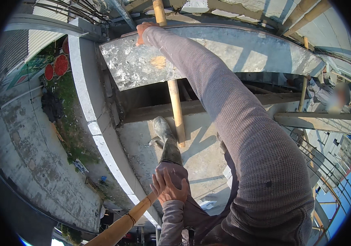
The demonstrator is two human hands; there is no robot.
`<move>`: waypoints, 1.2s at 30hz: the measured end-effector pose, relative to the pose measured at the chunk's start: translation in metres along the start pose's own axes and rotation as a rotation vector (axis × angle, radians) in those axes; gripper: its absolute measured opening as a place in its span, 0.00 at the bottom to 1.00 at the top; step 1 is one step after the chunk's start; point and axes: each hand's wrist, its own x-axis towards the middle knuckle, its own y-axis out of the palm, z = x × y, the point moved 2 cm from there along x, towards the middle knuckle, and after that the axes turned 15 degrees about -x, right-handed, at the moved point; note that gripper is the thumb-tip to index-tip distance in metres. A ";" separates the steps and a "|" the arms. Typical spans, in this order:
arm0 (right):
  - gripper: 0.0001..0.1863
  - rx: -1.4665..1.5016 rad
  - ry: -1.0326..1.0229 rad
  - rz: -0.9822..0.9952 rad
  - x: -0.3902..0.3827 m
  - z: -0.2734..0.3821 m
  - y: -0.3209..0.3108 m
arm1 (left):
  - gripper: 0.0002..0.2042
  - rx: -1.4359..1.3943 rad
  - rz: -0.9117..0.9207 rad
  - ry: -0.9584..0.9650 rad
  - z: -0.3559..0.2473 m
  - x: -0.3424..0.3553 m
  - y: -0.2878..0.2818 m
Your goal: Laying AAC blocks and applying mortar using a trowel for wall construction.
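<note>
My right arm stretches far ahead, and my right hand curls over the upper edge of a wide plywood formwork board near its left end. The board is smeared with grey cement, with a bare wood patch left of my forearm. My left hand lies with fingers spread on my bent knee and holds nothing. Beside it, a bamboo pole slants up from the lower edge. Ahead of my rubber boot, a wooden post rises from the concrete floor and passes behind the board.
A pale block parapet runs along my left, with a drop to the ground beyond it. Red round containers sit down there. To the right are a concrete beam, steel rebar and another person. Timber poles lean at far right.
</note>
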 end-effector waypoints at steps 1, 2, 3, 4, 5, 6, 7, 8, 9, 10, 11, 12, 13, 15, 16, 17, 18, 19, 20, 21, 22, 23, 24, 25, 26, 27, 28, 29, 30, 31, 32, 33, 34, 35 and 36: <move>0.37 0.004 -0.019 -0.074 0.003 -0.002 0.004 | 0.37 0.005 0.003 -0.003 0.000 0.001 0.000; 0.36 0.006 -0.033 -0.149 0.006 -0.006 0.007 | 0.39 0.000 0.029 -0.020 0.001 0.002 0.001; 0.36 0.004 -0.047 -0.194 0.005 -0.002 0.012 | 0.40 -0.006 0.058 -0.042 0.002 0.001 0.001; 0.36 0.008 -0.042 -0.189 0.002 -0.004 0.017 | 0.40 -0.002 0.064 -0.041 0.002 0.000 0.002; 0.36 -0.039 -0.049 -0.244 -0.002 -0.006 0.021 | 0.40 0.008 0.074 -0.040 0.003 0.000 0.003; 0.36 -0.084 -0.063 -0.301 -0.011 -0.003 0.020 | 0.40 0.017 0.079 -0.045 0.004 -0.001 0.002; 0.35 -0.048 -0.031 -0.447 -0.016 -0.011 0.028 | 0.40 0.019 0.081 -0.033 0.001 0.000 0.002; 0.35 -0.050 -0.015 -0.452 -0.023 -0.021 0.039 | 0.40 0.055 0.082 -0.032 -0.002 0.003 0.003; 0.36 0.082 0.043 -0.565 -0.034 -0.031 0.049 | 0.39 0.093 0.079 -0.034 -0.004 0.006 0.001; 0.36 0.213 0.105 -0.681 -0.046 -0.047 0.061 | 0.39 0.097 0.078 -0.017 -0.008 0.014 0.001; 0.36 0.332 0.131 -0.769 -0.063 -0.060 0.078 | 0.39 0.117 0.081 -0.106 -0.009 0.027 0.002; 0.35 0.450 0.161 -0.855 -0.084 -0.078 0.102 | 0.40 0.137 0.087 -0.193 -0.008 0.043 0.003; 0.35 0.509 0.226 -0.968 -0.107 -0.098 0.125 | 0.42 0.083 0.036 -0.235 -0.007 0.064 0.007; 0.34 0.494 0.554 -0.965 -0.151 -0.156 0.183 | 0.45 -0.252 -0.102 -0.189 0.025 0.136 0.040; 0.33 0.527 0.736 -0.894 -0.175 -0.184 0.214 | 0.48 -0.523 -0.188 -0.110 0.057 0.185 0.063; 0.34 0.556 0.936 -0.775 -0.191 -0.213 0.248 | 0.51 -0.771 -0.240 -0.154 0.092 0.238 0.080; 0.36 0.650 1.087 -0.662 -0.205 -0.231 0.275 | 0.53 -1.023 -0.288 -0.203 0.112 0.279 0.090; 0.40 0.626 1.226 -0.482 -0.220 -0.273 0.316 | 0.56 -1.307 -0.171 -0.407 0.073 0.304 0.092; 0.43 0.741 1.331 -0.397 -0.234 -0.303 0.344 | 0.58 -1.559 -0.054 -0.645 0.033 0.313 0.084; 0.46 0.835 1.392 -0.358 -0.239 -0.336 0.372 | 0.60 -1.709 -0.046 -0.670 0.021 0.331 0.084; 0.48 0.938 1.457 -0.329 -0.242 -0.370 0.400 | 0.61 -1.856 -0.025 -0.691 0.012 0.358 0.084; 0.48 0.953 1.471 -0.369 -0.240 -0.401 0.412 | 0.61 -1.830 0.019 -0.624 0.029 0.388 0.086; 0.49 1.230 1.518 -0.320 -0.239 -0.426 0.427 | 0.61 -1.801 0.063 -0.554 0.036 0.420 0.090; 0.50 1.508 1.543 -0.255 -0.236 -0.440 0.444 | 0.61 -1.793 0.091 -0.528 0.021 0.446 0.097; 0.50 1.706 1.397 -0.231 -0.220 -0.415 0.412 | 0.60 -1.787 -0.011 -0.414 0.048 0.452 0.089; 0.50 1.803 1.411 -0.259 -0.229 -0.457 0.437 | 0.60 -1.764 0.005 -0.277 0.027 0.473 0.092; 0.52 1.992 1.301 -0.369 -0.217 -0.436 0.408 | 0.59 -1.844 -0.015 -0.273 0.034 0.478 0.087; 0.54 2.089 1.182 -0.468 -0.214 -0.432 0.391 | 0.50 -1.941 0.138 -0.071 0.057 0.498 0.089; 0.54 2.211 1.071 -0.535 -0.210 -0.435 0.389 | 0.42 -1.993 0.317 0.158 0.068 0.527 0.089; 0.53 2.241 1.112 -0.613 -0.221 -0.453 0.406 | 0.30 -2.139 0.332 -0.312 0.011 0.517 0.111; 0.53 2.303 1.083 -0.631 -0.208 -0.453 0.405 | 0.30 -2.174 0.272 -0.263 0.025 0.514 0.112; 0.53 2.315 1.014 -0.599 -0.191 -0.444 0.407 | 0.32 -2.084 0.077 -0.180 0.040 0.520 0.117; 0.51 2.361 0.865 -0.671 -0.178 -0.438 0.411 | 0.34 -1.978 -0.097 -0.114 0.043 0.522 0.118; 0.49 2.401 0.715 -0.742 -0.163 -0.435 0.411 | 0.34 -1.997 -0.125 -0.085 0.049 0.522 0.120; 0.49 2.401 0.704 -0.776 -0.153 -0.454 0.432 | 0.30 -2.021 -0.094 -0.084 0.036 0.521 0.125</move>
